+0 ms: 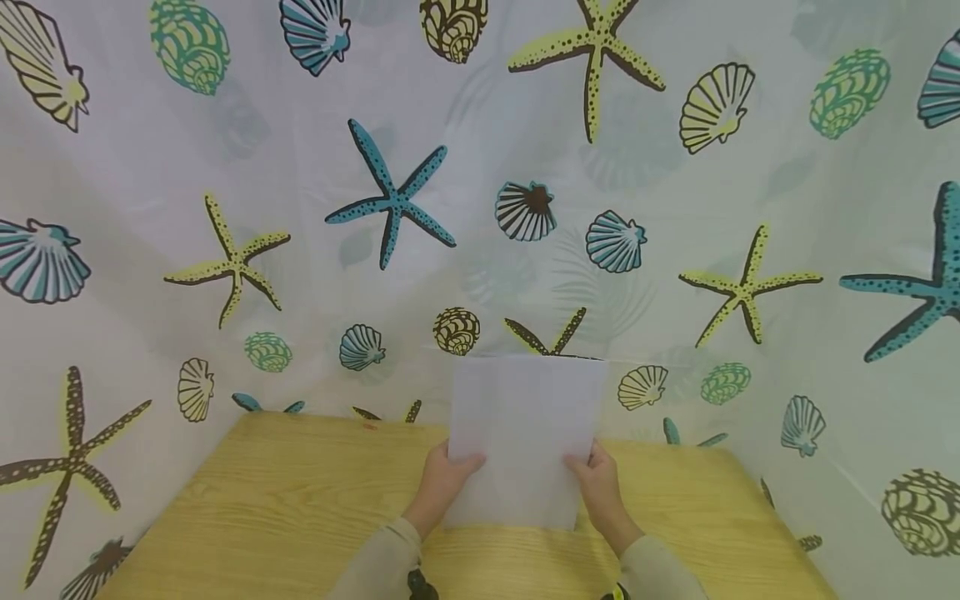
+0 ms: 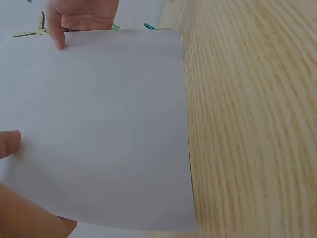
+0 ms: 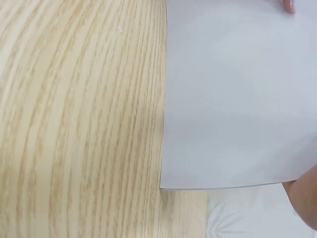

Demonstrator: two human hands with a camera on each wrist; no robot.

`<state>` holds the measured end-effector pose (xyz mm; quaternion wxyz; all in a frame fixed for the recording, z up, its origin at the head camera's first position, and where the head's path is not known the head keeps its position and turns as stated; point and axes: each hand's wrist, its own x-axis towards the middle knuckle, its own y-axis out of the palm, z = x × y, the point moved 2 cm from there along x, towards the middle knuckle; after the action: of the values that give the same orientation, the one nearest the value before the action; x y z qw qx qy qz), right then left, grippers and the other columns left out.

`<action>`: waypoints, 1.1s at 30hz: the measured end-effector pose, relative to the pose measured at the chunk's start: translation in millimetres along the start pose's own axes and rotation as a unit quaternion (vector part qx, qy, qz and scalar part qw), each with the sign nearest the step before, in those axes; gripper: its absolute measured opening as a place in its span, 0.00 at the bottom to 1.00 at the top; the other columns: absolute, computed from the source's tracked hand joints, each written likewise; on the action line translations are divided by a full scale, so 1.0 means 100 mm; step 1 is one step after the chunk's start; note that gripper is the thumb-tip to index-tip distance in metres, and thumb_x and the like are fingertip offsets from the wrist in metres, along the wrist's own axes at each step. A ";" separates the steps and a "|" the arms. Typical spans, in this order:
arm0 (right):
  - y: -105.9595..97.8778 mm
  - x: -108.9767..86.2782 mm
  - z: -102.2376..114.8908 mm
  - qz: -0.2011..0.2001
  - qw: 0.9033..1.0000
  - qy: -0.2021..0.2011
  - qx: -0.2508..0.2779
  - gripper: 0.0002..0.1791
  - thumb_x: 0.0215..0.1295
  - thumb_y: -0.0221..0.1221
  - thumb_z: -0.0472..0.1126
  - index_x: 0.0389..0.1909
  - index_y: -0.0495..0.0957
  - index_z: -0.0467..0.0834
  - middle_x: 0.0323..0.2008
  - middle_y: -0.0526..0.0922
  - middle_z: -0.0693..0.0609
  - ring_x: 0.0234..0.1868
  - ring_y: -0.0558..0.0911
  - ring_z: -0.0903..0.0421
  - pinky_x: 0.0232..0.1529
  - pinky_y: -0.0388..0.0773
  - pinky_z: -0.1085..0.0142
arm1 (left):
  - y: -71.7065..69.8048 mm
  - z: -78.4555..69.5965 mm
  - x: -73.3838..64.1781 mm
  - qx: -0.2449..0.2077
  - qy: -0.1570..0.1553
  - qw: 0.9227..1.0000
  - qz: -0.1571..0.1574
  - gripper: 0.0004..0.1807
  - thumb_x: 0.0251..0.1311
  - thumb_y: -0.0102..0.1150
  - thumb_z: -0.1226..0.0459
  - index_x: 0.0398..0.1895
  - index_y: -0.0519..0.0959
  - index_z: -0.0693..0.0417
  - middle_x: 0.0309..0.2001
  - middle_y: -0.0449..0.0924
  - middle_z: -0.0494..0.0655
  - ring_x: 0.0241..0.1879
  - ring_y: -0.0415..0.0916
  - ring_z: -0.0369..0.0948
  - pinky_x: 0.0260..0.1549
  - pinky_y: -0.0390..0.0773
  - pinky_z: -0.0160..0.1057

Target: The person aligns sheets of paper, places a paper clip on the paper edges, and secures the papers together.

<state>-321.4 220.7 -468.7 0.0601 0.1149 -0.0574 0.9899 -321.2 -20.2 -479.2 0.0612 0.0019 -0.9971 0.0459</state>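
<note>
White paper [image 1: 525,442] stands nearly upright in front of me, its lower edge at the wooden tabletop. Whether it is one sheet or a thin stack, I cannot tell. My left hand [image 1: 444,483] grips the left side edge, thumb on the near face and the other fingers behind. On the opposite edge my right hand [image 1: 597,483] holds the paper the same way. The left wrist view shows the paper's face [image 2: 109,124] with a slight bow and the right hand [image 2: 89,15] across it. In the right wrist view the lower corner of the paper [image 3: 228,99] meets the wood.
A light wood-grain table [image 1: 315,483] spreads beneath the hands. Pale cloth [image 1: 465,283] printed with starfish and shells hangs behind the table and along both sides. A small reddish mark [image 1: 370,427] lies near the table's back edge.
</note>
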 end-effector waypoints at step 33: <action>0.05 -0.02 0.00 0.003 1.000 0.007 0.000 0.20 0.64 0.49 0.27 0.58 0.66 0.28 0.60 0.70 0.35 0.62 0.68 0.44 0.63 0.63 0.52 | 0.01 -0.01 -0.04 0.016 0.004 1.000 -0.026 0.24 0.62 0.57 0.58 0.56 0.73 0.67 0.52 0.77 0.63 0.52 0.75 0.56 0.50 0.75 0.53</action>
<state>-320.5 216.0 -469.7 0.0576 0.1081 -0.0576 0.9908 -317.5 -19.0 -479.0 0.0662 0.0284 -0.9956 0.0603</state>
